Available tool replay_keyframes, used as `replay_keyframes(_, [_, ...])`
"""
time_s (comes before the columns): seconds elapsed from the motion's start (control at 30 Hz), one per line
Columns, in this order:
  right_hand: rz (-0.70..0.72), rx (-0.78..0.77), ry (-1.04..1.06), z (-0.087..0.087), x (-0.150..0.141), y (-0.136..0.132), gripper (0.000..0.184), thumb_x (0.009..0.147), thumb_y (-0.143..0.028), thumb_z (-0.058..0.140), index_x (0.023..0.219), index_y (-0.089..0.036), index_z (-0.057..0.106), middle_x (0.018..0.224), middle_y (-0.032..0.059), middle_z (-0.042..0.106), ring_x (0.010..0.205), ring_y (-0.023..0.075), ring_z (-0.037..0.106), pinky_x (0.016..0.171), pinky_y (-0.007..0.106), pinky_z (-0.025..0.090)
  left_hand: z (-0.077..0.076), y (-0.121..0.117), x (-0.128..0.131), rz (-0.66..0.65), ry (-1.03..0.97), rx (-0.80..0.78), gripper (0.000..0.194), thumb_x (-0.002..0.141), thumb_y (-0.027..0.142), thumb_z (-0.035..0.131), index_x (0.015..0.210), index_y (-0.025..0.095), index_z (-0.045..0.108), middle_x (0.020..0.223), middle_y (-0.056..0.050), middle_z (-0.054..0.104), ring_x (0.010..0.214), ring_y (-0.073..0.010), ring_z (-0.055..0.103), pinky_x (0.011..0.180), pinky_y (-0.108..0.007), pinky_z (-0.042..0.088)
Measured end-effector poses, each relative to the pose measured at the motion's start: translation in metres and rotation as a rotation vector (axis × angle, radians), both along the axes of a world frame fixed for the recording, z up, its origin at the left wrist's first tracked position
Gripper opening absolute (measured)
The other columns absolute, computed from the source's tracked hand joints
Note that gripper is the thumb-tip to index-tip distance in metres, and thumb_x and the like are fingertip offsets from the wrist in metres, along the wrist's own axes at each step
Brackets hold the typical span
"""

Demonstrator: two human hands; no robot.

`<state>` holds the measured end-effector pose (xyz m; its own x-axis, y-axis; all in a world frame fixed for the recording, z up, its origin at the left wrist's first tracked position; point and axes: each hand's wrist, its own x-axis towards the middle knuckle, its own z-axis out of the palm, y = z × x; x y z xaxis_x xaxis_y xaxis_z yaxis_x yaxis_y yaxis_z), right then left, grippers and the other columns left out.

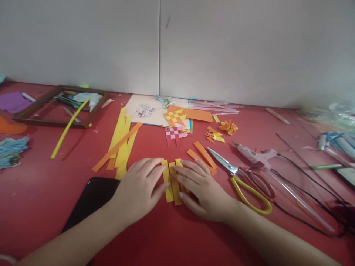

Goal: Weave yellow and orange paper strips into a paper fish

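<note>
Three short yellow paper strips (174,184) lie side by side, upright in view, on the red table. My left hand (142,184) rests at their left edge, fingers stretched out and fingertips touching the leftmost strip. From the other side my right hand (202,192) lies over the right part of the strips, its fingers spread and partly covering them. Orange paper strips (205,155) lie just beyond my right hand. Past my left hand is a bunch of long yellow strips (122,144) with an orange strip (118,147) across them.
Scissors (234,170) and a pink glue gun (257,157) with its cord lie at right. A black phone (93,199) sits partly under my left arm. Woven paper fish, orange-yellow (175,116) and pink (174,135), lie ahead. A wooden frame (52,123) holds tools at left.
</note>
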<state>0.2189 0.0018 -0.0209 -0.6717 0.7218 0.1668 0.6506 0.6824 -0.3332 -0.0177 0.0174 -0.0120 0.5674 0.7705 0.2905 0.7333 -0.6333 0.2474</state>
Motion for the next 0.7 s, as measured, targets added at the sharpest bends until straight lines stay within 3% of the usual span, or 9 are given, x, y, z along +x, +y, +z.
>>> replay_keyframes(0.17, [0.000,0.080,0.127,-0.001,0.005,0.001,0.042,0.088,-0.024,0.055,0.129,-0.015,0.057,0.136,0.0146,0.056,0.135,0.0291,0.041,0.111,0.053,0.036,0.009,0.016,-0.024,0.221,0.071,-0.004,0.025,0.094,0.027,0.049,0.112,0.013,0.060,0.111,-0.015,0.066,0.106,-0.0329,0.058,0.089,-0.048,0.047])
replay_keyframes(0.37, [-0.036,0.119,0.198,-0.003,0.005,0.001,0.036,0.088,-0.021,0.054,0.123,-0.015,0.060,0.130,0.0151,0.059,0.133,0.0288,0.043,0.108,0.051,0.040,0.007,0.019,-0.032,0.220,0.155,-0.299,0.022,0.086,0.033,0.063,0.102,0.018,0.059,0.098,-0.009,0.066,0.095,-0.0307,0.059,0.080,-0.044,0.048])
replay_keyframes(0.57, [-0.055,0.119,0.212,-0.004,0.005,0.002,0.034,0.089,-0.020,0.054,0.122,-0.015,0.060,0.129,0.0147,0.059,0.132,0.0292,0.043,0.107,0.053,0.040,0.009,0.022,-0.029,0.195,0.093,-0.367,0.012,0.086,0.030,0.061,0.084,0.020,0.055,0.092,-0.006,0.061,0.090,-0.0269,0.057,0.078,-0.041,0.045])
replay_keyframes(0.7, [-0.062,0.139,0.245,-0.005,0.006,0.003,0.033,0.088,-0.017,0.053,0.121,-0.016,0.059,0.126,0.0141,0.061,0.131,0.0293,0.045,0.106,0.053,0.041,0.016,0.022,-0.028,0.191,-0.090,-0.650,0.007,0.085,0.024,0.057,0.084,0.022,0.050,0.078,0.001,0.057,0.071,-0.0184,0.057,0.065,-0.033,0.046])
